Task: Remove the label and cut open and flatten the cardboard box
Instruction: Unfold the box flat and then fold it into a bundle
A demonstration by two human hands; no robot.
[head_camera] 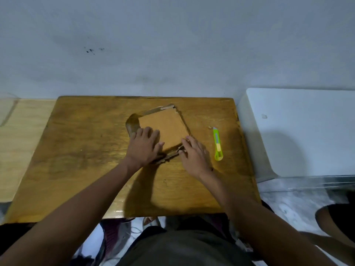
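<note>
We see the cardboard box (164, 128) lying flattened near the middle of the wooden table (86, 150). Our left hand (144, 145) presses palm-down on its 8 o'clock corner, fingers straight and slightly spread. Our right hand (194, 157) rests at its 5 o'clock corner, fingers extended and touching the edge. A green utility knife (218, 144) lies at 3 o'clock, just beside the box.

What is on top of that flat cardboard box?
Both hands. The left hand lies flat on the cardboard box, near its left side; the right hand is at its near right corner. Whatever lies beneath the palms is hidden. The green knife lies beside it.
</note>
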